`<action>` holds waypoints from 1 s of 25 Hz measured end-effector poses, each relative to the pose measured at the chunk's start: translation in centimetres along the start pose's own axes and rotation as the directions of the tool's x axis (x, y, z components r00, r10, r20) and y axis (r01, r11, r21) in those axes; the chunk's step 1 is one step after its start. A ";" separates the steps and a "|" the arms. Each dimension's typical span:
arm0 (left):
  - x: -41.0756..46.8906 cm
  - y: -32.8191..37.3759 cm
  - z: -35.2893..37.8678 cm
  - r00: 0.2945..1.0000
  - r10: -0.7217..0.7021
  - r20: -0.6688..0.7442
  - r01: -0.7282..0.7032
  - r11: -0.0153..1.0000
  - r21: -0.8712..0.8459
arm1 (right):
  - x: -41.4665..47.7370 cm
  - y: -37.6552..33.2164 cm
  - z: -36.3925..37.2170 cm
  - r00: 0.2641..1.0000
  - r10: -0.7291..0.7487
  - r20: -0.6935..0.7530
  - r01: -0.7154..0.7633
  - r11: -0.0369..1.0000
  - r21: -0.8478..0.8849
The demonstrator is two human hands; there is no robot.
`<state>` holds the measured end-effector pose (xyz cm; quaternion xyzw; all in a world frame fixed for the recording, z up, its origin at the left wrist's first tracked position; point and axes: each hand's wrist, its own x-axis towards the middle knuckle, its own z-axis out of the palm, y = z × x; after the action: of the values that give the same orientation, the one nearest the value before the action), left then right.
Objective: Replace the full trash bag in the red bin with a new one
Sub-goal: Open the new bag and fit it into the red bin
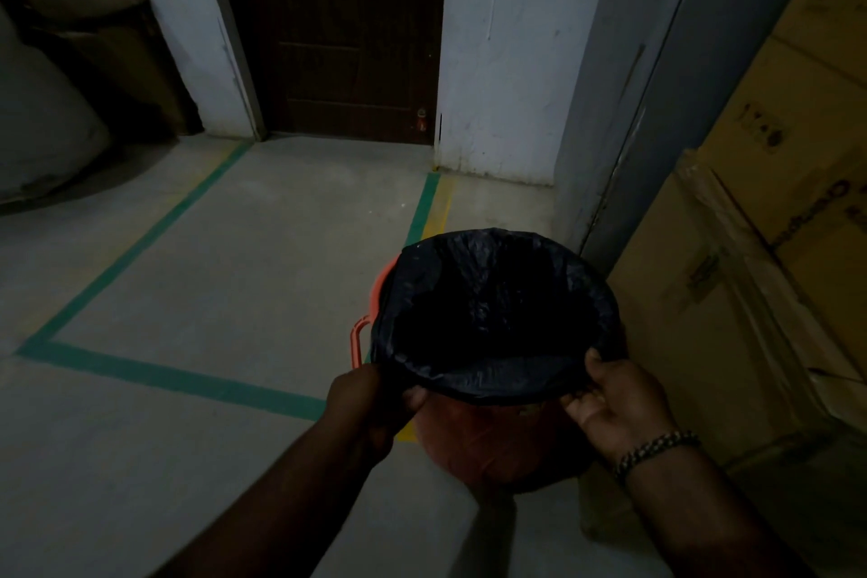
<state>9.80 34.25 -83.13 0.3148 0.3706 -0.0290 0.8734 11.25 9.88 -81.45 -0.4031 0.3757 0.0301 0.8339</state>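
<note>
A black trash bag (492,319) lined the red bin (488,441), its edge folded over the rim. The left hand (370,408) and right hand (619,408) each pinched the bag's near edge — one at either side. The bin stood on a concrete floor (211,272) with green tape lines (155,230), cardboard boxes (760,249) just beside it — a dark door (342,33) beyond.

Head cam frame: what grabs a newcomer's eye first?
The black trash bag, low and right of centre, opened over the rim of the red bin. The left hand and right hand each pinch its near edge. Behind them, green floor tape marks out the concrete, and a dark door stands at the far wall.
</note>
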 end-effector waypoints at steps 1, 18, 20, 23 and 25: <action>-0.1 0.1 0.0 0.996 -0.089 0.014 0.090 0.996 -0.021 | 0.0 -0.1 -0.2 1.000 0.000 0.000 0.000 1.000 -0.007; -0.1 0.2 0.6 0.986 -0.133 0.100 0.112 0.974 0.195 | 0.1 -1.3 -0.8 0.996 -0.039 0.077 0.024 0.981 0.191; -0.2 -0.5 0.9 0.981 -0.140 0.137 0.120 0.982 0.147 | 0.1 -1.0 -0.9 0.998 -0.058 0.023 0.054 0.989 0.137; -0.6 -1.7 1.4 0.984 -0.125 0.125 0.111 0.987 0.115 | -1.3 1.3 0.1 0.999 0.034 0.027 -0.035 0.998 0.042; -1.0 -2.2 1.5 0.987 -0.110 0.117 0.096 0.989 0.116 | -2.8 2.8 1.1 0.994 0.093 0.061 -0.097 0.994 0.058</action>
<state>9.43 31.42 -82.82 0.3404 0.3296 -0.1140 0.8732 8.91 13.22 -81.00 -0.3580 0.3707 0.0701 0.8541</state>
